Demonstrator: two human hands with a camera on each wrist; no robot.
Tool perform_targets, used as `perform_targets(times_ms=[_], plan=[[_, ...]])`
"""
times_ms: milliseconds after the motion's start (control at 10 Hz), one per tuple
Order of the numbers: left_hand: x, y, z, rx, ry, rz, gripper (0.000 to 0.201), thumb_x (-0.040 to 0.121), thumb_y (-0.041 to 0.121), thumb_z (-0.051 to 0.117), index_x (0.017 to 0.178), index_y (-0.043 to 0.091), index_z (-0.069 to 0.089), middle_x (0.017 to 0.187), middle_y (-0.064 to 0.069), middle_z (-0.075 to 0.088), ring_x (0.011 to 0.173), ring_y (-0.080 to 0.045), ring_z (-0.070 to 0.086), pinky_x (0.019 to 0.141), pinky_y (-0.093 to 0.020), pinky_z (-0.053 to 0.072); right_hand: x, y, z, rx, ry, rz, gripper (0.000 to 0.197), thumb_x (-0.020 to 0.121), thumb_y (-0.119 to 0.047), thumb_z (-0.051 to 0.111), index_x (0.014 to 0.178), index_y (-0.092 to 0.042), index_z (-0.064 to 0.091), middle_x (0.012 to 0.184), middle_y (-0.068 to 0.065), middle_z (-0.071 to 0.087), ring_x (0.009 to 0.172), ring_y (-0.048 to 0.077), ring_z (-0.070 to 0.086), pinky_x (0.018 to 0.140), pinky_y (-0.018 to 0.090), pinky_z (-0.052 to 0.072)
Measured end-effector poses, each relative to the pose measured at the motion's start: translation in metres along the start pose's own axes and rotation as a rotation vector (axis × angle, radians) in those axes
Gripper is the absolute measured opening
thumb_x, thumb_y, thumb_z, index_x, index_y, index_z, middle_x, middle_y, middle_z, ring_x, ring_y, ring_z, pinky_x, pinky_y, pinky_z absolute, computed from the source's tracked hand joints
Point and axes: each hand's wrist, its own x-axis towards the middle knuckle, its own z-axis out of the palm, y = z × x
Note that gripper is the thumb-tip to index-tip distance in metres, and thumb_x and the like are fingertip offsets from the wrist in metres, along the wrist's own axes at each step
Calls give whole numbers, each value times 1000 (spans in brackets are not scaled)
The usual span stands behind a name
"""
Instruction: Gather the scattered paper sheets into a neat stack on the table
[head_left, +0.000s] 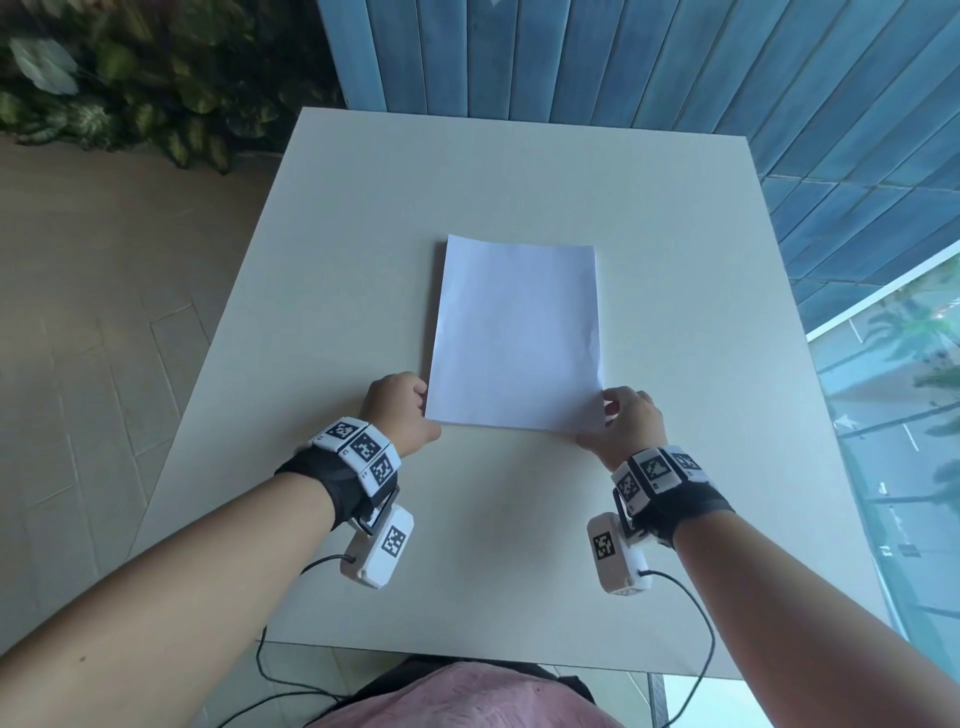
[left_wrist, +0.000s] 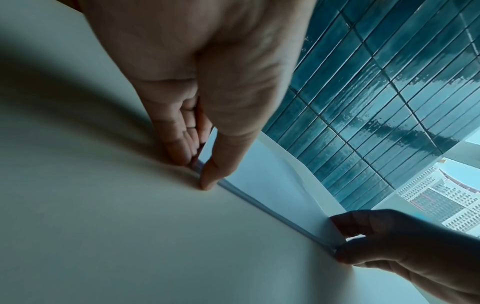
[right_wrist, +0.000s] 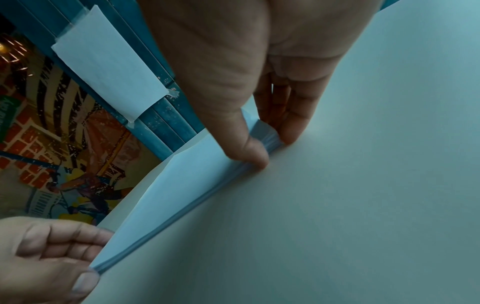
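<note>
A squared stack of white paper sheets (head_left: 517, 332) lies flat in the middle of the pale table (head_left: 467, 545), long side pointing away from me. My left hand (head_left: 427, 415) pinches its near-left corner, thumb against the near edge and fingers against the left edge; the left wrist view shows this grip (left_wrist: 194, 170) on the stack (left_wrist: 272, 195). My right hand (head_left: 608, 415) holds the near-right corner the same way, with its thumb and fingers (right_wrist: 272, 148) closing on the stack (right_wrist: 168, 195). No loose sheets show elsewhere on the table.
A blue tiled wall (head_left: 623, 62) stands behind the table's far edge, with a paper sheet taped to it (right_wrist: 109, 78). Leafy plants (head_left: 130, 78) are at the far left, a window (head_left: 909, 415) at the right. Black cables (head_left: 291, 649) hang over the near edge.
</note>
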Motion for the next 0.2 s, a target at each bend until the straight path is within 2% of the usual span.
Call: perform_targets(times_ms=[100, 200], plan=[[-10, -12, -2, -3, -25, 11, 56, 61, 13, 81, 112, 7, 59, 104, -6, 62, 93, -24, 64, 84, -30, 51, -11, 1, -10, 11, -35, 3, 76, 61, -20, 84, 128, -9, 51, 119, 8, 51, 88, 18, 56, 79, 26, 49], [-40, -41, -2, -82, -61, 17, 55, 65, 13, 83, 114, 10, 58, 99, -5, 57, 83, -22, 60, 86, -32, 51, -35, 24, -16, -35, -33, -63, 84, 57, -30, 89, 129, -11, 51, 119, 6, 49, 93, 20, 57, 88, 31, 51]])
